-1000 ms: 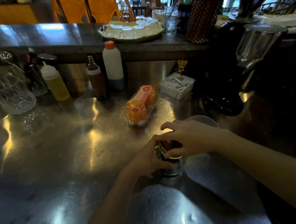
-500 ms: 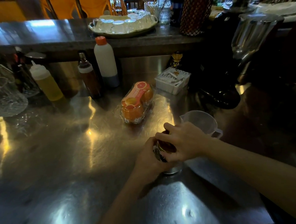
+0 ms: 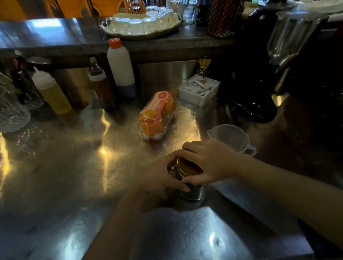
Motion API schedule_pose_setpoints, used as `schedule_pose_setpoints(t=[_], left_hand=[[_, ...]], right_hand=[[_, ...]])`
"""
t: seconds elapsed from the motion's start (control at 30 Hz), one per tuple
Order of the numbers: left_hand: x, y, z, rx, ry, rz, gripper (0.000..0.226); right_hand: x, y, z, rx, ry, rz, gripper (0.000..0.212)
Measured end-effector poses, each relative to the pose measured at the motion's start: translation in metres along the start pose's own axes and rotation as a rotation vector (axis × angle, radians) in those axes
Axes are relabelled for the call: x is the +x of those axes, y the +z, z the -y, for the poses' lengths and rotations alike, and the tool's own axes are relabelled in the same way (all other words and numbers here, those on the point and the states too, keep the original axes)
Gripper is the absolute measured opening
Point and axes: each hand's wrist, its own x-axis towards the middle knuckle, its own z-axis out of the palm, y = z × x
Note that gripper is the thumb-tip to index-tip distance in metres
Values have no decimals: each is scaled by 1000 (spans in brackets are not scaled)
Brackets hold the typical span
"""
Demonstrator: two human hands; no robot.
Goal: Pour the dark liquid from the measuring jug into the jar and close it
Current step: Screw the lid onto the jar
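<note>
Where the jar [image 3: 191, 189] stands upright on the steel surface [image 3: 69, 175], near centre: dark contents, gold lid [image 3: 187, 166] seated on top. Left hand [image 3: 159, 179] wrapped around the jar body from the left, fingers closed on the glass. Right hand [image 3: 210, 160] cupped over the lid from the right, fingertips gripping its rim. Just beyond the right hand: clear measuring jug [image 3: 231, 137], upright, apparently empty. Farther left of the jug: packaged oranges [image 3: 158, 114]. Along the far edge: white sachet box [image 3: 199, 89], white bottle [image 3: 120, 67], brown bottle [image 3: 101, 85], yellow squeeze bottle [image 3: 50, 90].
</note>
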Motion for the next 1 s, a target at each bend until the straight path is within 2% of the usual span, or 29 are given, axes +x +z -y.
schedule_pose_setpoints(t=[0.07,0.13,0.23,0.33,0.4,0.5,0.57,0.7,0.77,0.83,0.93,1.0], left_hand=[[3,-7,-4,74,-3,73,78],[2,-2,-6,51,-1,21,79],[-7,21,-4,31,-3,-189,83],[-10,49,-6,204,-58,-502,73],[-9,70,-12,201,-53,-665,68],[-8,97,-21,121,-70,-852,66],[-7,105,-22,116,-107,-902,68],[-10,107,-20,80,-101,-884,70],[-11,103,-19,121,-96,-826,74],[-13,94,-18,63,-76,-754,74],[-21,73,-17,-98,-65,-568,53],[-29,56,-18,-133,-41,-406,42]], right_hand=[[3,1,-2,-3,-71,7,62],[4,1,-2,9,-52,-16,59],[2,6,0,14,45,-51,58],[1,10,6,-15,179,-83,56],[0,12,11,-42,292,-121,56],[3,15,23,-64,444,-166,55],[4,16,30,-64,509,-164,53],[3,16,34,-63,554,-172,52],[2,14,35,-26,580,-185,51],[0,11,35,20,604,-167,57],[-6,3,26,139,610,-122,70],[-10,-3,16,298,610,-124,65]])
